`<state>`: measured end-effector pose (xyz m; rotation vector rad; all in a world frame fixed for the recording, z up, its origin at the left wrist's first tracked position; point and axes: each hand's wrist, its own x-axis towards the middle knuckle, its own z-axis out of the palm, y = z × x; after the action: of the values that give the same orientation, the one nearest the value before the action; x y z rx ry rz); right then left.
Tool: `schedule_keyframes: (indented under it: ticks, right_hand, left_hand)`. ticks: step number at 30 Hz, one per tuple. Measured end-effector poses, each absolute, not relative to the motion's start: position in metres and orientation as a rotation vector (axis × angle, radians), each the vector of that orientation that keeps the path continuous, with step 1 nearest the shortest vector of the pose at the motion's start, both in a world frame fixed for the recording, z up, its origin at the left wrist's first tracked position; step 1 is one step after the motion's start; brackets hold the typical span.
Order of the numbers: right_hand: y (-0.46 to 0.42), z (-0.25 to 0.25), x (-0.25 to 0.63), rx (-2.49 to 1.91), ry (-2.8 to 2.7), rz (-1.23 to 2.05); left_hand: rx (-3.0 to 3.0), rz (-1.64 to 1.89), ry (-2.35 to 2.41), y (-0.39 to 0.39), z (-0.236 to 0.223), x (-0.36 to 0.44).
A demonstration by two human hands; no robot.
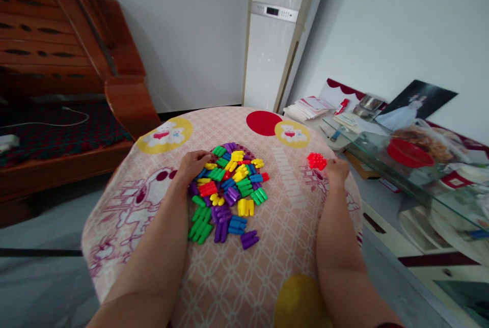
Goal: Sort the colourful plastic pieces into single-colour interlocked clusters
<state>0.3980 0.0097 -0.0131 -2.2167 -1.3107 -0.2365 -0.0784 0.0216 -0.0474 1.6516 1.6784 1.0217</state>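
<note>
A heap of plastic building blocks (232, 195) in yellow, green, blue, purple and red lies on the tablecloth in front of me. My left hand (194, 165) rests at the heap's far left edge, its fingers reaching over the nearest blocks; I see no block held in it. A small group of red building blocks (316, 161) lies apart on the right side of the table. At its right edge is my right hand (336, 170), with fingers curled closed against a red block. The fingertips of that hand are partly hidden.
The round table wears a patterned pink tablecloth (275, 226). On the right stands a glass-topped cabinet (385, 165) with papers, a red bowl (410, 157) and a photo (416, 101). A wooden bench (128, 93) is at left, a white air conditioner (273, 48) behind.
</note>
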Motion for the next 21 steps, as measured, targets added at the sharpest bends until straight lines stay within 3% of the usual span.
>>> schedule_keyframes:
  ticks: [5, 13, 16, 21]
  right_hand:
    - [0.016, 0.016, 0.366, -1.973, -1.332, -0.208]
    - [-0.036, 0.034, 0.181, -0.887, -2.251, 0.344]
    - [-0.062, 0.014, 0.131, -0.702, -2.51, 0.28]
    - [-0.08, -0.013, 0.105, -0.752, -2.751, -0.002]
  left_hand:
    - [1.629, 1.01, 1.683, 0.022, -0.049, -0.078]
    - [1.72, 0.983, 1.713, 0.018, -0.046, -0.078]
    - [1.707, 0.977, 1.706, 0.018, -0.045, -0.078]
    - [1.674, 0.985, 1.705, 0.02, -0.045, -0.077]
